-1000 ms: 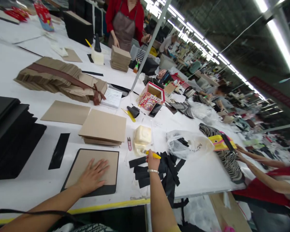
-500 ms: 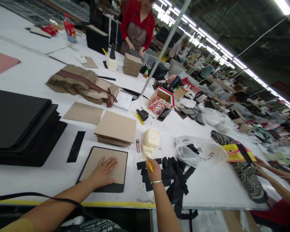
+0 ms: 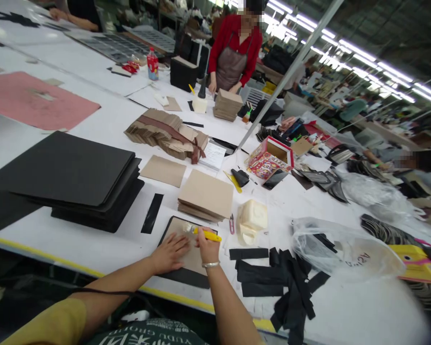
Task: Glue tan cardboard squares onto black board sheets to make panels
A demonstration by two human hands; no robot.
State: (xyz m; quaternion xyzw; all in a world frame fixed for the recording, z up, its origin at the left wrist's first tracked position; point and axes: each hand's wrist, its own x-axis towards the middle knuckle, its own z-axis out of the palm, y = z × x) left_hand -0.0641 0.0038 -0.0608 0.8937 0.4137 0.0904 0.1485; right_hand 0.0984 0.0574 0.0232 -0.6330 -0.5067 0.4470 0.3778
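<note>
My left hand point(image 3: 171, 253) lies flat with fingers spread on a tan board point(image 3: 196, 258), which rests on a slightly larger black sheet point(image 3: 187, 280). In my right hand point(image 3: 207, 247) is a brush with a yellow handle point(image 3: 211, 235); its bristles are over the upper part of the board, near my left fingertips. A cream container point(image 3: 253, 215) stands to the right, with red snips point(image 3: 232, 224) beside it. Behind the board is a stack of tan boards point(image 3: 206, 191). Black strips point(image 3: 258, 272) lie right of my right hand.
A tall stack of black sheets point(image 3: 72, 167) stands at left, with a single black strip point(image 3: 152, 213) beside it. A clear plastic bag point(image 3: 348, 251) lies at right. Farther back are a red box point(image 3: 269, 160), a slanting pole point(image 3: 290, 72) and a person in red point(image 3: 235, 52).
My right hand has brought the brush from the cream container leftward over the tan board. My left hand stays on the board. The view has shifted to the left.
</note>
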